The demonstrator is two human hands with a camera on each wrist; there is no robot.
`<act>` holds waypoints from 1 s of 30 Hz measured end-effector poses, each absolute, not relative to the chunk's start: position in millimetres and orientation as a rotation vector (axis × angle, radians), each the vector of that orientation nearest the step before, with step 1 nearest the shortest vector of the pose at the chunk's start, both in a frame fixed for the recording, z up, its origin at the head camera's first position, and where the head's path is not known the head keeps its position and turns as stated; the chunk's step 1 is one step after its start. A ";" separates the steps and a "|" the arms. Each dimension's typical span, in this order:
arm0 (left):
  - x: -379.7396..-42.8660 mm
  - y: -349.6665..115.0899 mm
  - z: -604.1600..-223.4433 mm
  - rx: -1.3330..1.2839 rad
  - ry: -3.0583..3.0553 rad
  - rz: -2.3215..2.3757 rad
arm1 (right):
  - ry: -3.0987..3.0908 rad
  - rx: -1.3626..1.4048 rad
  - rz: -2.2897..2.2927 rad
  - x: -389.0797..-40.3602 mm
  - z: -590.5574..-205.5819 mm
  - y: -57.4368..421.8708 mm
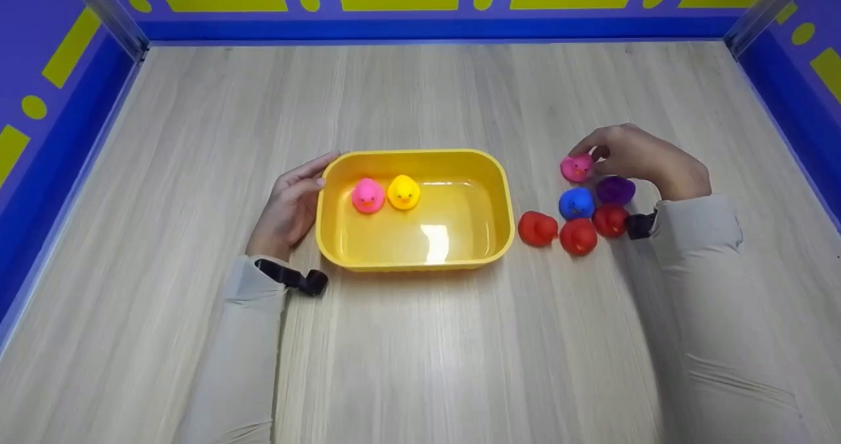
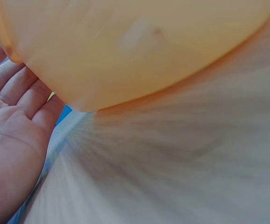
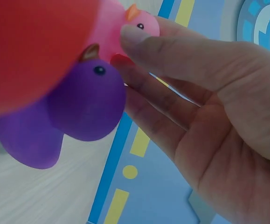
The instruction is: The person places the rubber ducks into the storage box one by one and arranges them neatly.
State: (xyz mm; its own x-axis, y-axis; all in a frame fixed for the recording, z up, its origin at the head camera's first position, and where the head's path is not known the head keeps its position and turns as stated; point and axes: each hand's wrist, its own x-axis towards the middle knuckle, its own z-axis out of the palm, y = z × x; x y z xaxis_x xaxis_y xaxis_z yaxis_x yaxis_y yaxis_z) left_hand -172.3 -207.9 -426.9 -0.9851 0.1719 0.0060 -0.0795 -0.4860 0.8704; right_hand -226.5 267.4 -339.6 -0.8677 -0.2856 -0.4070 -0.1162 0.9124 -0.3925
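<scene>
My right hand (image 1: 647, 158) pinches a small pink rubber duck (image 1: 577, 167) between thumb and fingers, right of the yellow tub (image 1: 414, 265). Just below that hand lie a purple duck (image 1: 615, 190) and a blue duck (image 1: 575, 203). In the right wrist view the thumb presses on the pink duck's (image 3: 107, 28) head, with the purple duck (image 3: 89, 100) in front. My left hand (image 1: 286, 204) rests against the tub's left side, thumb at the rim. From the left wrist, its fingers lie along the tub's outer wall (image 2: 139, 60).
Inside the tub sit another pink duck (image 1: 368, 196) and a yellow duck (image 1: 403, 192). Red ducks (image 1: 537, 228) lie between the tub and my right sleeve (image 1: 703, 266). Purple-blue walls (image 1: 420, 27) border the wooden table (image 1: 407, 96) at the back and sides.
</scene>
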 end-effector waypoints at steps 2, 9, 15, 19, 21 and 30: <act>-171.9 -208.2 -427.2 0.145 1.502 2.587 | 2.600 -0.294 -0.487 -227.5 -338.9 266.8; -172.6 -208.5 -429.0 0.154 1.494 2.598 | 2.591 -0.293 -0.486 -227.3 -338.2 264.7; -172.8 -208.2 -429.2 0.157 1.481 2.593 | 2.601 -0.327 -0.486 -225.9 -338.6 263.1; -172.7 -208.6 -429.2 0.209 1.459 2.588 | 2.618 -0.355 -0.484 -223.7 -336.9 262.2; -172.7 -208.8 -429.3 0.228 1.446 2.586 | 2.630 -0.381 -0.484 -223.4 -335.7 260.9; -172.7 -209.0 -429.3 0.235 1.446 2.588 | 2.703 -0.551 -0.482 -218.2 -326.2 250.2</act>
State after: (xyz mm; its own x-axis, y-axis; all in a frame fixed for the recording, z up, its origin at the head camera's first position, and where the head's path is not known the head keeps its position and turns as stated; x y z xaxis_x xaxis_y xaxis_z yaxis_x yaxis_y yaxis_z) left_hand -172.7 -209.0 -429.3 -0.9736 0.2216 0.0553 -0.0691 -0.5164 0.8536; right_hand -218.2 250.2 -326.2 -0.8672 -0.4264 -0.2572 -0.3112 0.8673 -0.3885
